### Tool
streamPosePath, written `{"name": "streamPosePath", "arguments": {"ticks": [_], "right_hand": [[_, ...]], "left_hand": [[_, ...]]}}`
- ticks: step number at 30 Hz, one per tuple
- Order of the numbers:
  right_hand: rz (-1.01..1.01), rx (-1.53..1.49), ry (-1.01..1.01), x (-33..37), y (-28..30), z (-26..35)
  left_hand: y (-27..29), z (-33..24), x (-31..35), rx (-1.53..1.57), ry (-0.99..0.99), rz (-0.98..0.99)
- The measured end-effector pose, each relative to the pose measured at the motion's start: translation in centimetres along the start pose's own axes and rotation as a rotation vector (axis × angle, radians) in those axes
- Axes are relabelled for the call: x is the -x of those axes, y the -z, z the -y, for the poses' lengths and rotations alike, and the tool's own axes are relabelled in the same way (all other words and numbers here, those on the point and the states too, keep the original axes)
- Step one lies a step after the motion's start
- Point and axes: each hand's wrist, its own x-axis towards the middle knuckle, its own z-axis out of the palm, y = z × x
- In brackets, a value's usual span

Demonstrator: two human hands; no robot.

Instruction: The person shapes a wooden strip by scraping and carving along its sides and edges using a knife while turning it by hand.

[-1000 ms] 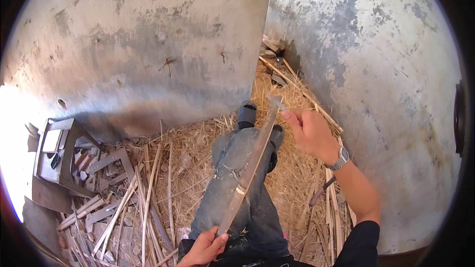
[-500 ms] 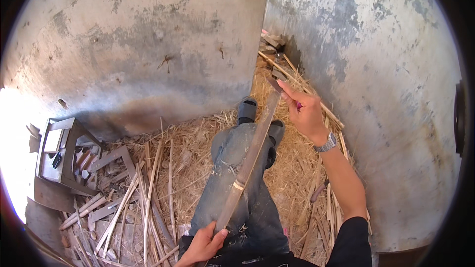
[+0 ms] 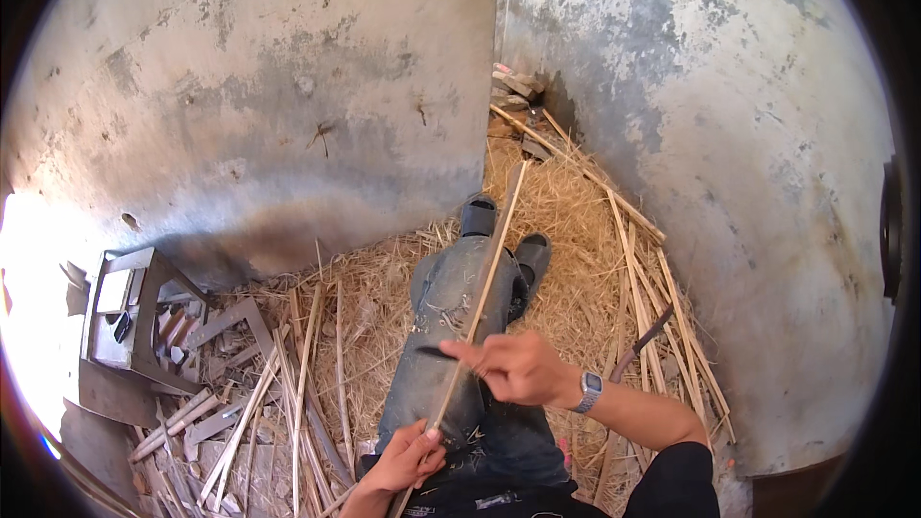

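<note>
A long split bamboo strip (image 3: pixel 491 273) slants over my dusty trousers, its far end by my sandals and its near end at my waist. My left hand (image 3: pixel 408 459) is closed round the near part of it, thumb on top. My right hand (image 3: pixel 518 366), wearing a wrist watch (image 3: pixel 589 389), is closed on a knife whose dark blade (image 3: pixel 436 353) pokes out to the left across the strip, about mid-length. The knife's handle is hidden in the fingers. The strip's pale cut edge faces up to the right.
Straw-like shavings (image 3: pixel 566 297) cover the floor. Long sticks lie at left (image 3: pixel 302 374) and right (image 3: pixel 662 326), with a dark-bladed tool (image 3: pixel 643 341) at right. A small wooden stool-like frame (image 3: pixel 144 317) stands left. Worn walls (image 3: pixel 249 115) meet ahead, near stacked bricks (image 3: pixel 515 86).
My right hand has drawn back along the strip with the knife, from its far end to mid-length. The strip has turned, now showing its narrow pale edge. My left hand still holds it.
</note>
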Motion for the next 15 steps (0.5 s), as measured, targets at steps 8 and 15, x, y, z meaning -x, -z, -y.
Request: {"name": "streamPosePath", "arguments": {"ticks": [8, 15], "right_hand": [[-0.729, -0.298, -0.383, -1.1, 3.2, -0.7], [-0.848, -0.571, -0.467, -0.3, 1.2, 0.4]], "left_hand": [[0.0, 3.4, -0.3, 0.865, 0.316, 0.666], [-1.1, 2.9, 0.8, 0.383, 0.178, 0.588]]}}
